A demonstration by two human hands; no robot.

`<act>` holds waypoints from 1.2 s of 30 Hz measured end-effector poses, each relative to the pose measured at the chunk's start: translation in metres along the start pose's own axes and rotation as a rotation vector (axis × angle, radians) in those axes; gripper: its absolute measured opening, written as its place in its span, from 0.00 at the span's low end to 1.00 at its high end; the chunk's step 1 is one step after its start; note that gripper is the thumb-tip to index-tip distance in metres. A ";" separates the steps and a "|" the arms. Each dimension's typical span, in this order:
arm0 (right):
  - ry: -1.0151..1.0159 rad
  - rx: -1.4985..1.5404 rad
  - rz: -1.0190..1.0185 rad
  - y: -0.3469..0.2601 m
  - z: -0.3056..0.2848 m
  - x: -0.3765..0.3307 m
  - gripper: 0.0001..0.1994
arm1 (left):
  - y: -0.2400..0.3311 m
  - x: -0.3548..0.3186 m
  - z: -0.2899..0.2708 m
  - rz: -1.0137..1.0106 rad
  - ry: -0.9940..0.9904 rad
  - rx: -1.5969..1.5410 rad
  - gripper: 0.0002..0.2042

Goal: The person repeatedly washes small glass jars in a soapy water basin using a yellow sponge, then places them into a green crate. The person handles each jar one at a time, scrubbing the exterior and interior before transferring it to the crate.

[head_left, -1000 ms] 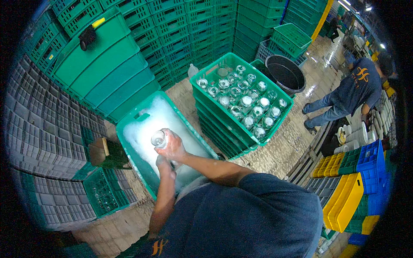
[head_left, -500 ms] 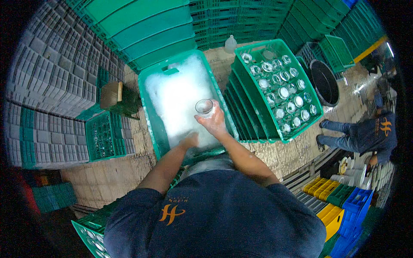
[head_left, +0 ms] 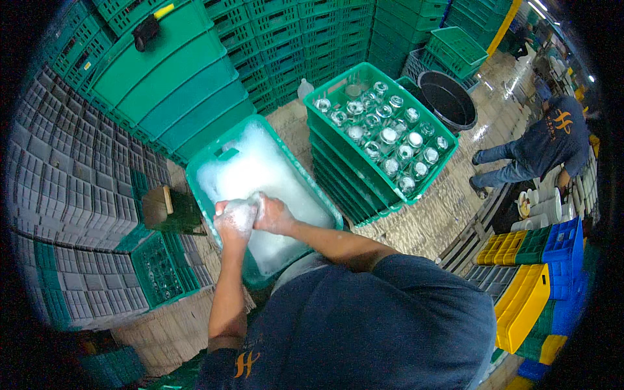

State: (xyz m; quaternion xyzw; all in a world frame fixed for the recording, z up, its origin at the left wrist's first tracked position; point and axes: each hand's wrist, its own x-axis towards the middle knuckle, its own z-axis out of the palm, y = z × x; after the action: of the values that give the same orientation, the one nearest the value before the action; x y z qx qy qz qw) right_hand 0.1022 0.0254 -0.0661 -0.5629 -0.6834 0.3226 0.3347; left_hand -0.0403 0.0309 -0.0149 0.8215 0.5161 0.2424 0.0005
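My left hand and my right hand are pressed together, both closed and coated in suds. They are above a green tub full of white foam. Between them the drinking glass in my right hand is mostly covered by fingers and lather. My left fingers wrap around something sudsy that I cannot make out. To the right of the tub, several foamy glasses stand in rows in a green crate on top of a crate stack.
Stacked green crates rise behind the tub, grey racks at left. A wooden-topped stand is beside the tub. A black basin is beyond the glass crate. At right a co-worker bends by white dishes and yellow crates.
My right hand has brought the glass left and down to my left hand. The left hand has lifted out of the foam to meet it. My view has turned to the right.
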 end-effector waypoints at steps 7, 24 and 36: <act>-0.112 -0.132 -0.193 -0.007 -0.003 0.000 0.26 | -0.009 -0.015 0.032 -0.184 0.220 -0.009 0.11; 0.170 1.050 0.476 0.053 -0.048 0.052 0.14 | 0.035 0.025 0.044 -0.459 0.054 -1.276 0.19; -0.047 1.465 0.401 0.029 -0.066 0.069 0.08 | 0.077 0.001 0.035 -0.089 -0.124 -0.420 0.39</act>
State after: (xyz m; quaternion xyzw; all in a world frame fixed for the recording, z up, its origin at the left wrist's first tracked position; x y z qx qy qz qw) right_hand 0.1624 0.1019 -0.0457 -0.3031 -0.1861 0.7605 0.5432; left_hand 0.0390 0.0048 -0.0261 0.7932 0.4891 0.2931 0.2139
